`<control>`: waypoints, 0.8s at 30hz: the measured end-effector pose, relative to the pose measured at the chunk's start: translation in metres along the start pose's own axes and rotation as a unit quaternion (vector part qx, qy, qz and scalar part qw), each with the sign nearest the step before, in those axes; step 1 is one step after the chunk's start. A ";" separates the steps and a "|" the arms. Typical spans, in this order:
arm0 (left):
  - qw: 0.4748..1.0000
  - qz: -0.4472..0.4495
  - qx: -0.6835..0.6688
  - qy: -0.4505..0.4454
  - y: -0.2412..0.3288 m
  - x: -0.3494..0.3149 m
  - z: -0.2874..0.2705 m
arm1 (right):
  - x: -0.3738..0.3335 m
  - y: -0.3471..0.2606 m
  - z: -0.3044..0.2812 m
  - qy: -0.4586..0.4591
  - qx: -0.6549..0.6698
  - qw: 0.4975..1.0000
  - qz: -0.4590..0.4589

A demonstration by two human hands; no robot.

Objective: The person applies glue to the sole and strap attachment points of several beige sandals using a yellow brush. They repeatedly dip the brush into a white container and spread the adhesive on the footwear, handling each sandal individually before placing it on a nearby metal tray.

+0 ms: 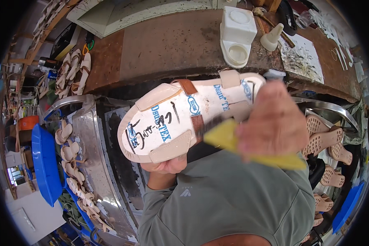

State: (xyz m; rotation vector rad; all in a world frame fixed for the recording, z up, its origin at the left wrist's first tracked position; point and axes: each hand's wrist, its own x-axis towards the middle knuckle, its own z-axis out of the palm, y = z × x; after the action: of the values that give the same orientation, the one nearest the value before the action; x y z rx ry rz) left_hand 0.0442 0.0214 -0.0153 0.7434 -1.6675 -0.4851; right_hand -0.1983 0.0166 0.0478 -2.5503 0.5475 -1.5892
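Workbench edge (184, 76) just beyond sandal (180, 121)

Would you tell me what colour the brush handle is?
Yellow; the brush handle in the right hand shows in the head view.

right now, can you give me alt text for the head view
A person's left hand holds a pale sandal upper sole-side up, while the blurred right hand sweeps a yellow-handled brush across it. Behind is a brown workbench with a white container.
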 end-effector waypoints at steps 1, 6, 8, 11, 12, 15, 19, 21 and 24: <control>1.000 0.000 -0.001 0.000 -0.001 0.000 -0.001 | -0.003 -0.006 0.000 -0.013 0.032 0.999 -0.029; 1.000 -0.002 -0.015 -0.007 -0.002 0.000 0.003 | -0.002 0.007 -0.008 0.001 0.059 0.998 0.008; 1.000 0.000 -0.023 -0.011 -0.004 0.001 0.005 | -0.004 0.008 -0.010 0.019 0.118 0.991 0.054; 1.000 -0.007 -0.022 -0.013 -0.001 0.001 0.001 | -0.017 0.012 -0.013 0.212 0.228 0.922 0.231; 0.999 -0.006 -0.037 -0.023 -0.001 0.003 0.003 | -0.007 0.001 -0.015 0.252 0.199 0.868 0.380; 0.993 -0.052 -0.097 -0.036 -0.013 -0.002 0.006 | 0.013 0.004 0.014 0.208 0.191 0.863 0.419; 0.772 -0.313 -0.547 -0.084 -0.020 -0.022 -0.003 | 0.018 -0.001 0.033 0.109 0.140 0.951 0.253; 0.732 -0.334 -0.586 -0.093 -0.024 -0.023 -0.001 | 0.024 0.003 0.044 0.050 0.076 0.996 0.011; 0.960 -0.107 -0.245 -0.081 -0.013 -0.001 0.007 | 0.019 -0.016 0.047 0.005 0.136 0.988 -0.071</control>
State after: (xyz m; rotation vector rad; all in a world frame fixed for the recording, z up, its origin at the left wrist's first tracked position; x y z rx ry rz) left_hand 0.0402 0.0124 -0.0264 0.5234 -1.5296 -1.0925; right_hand -0.1448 0.0197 0.0468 -2.4231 0.1396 -1.5935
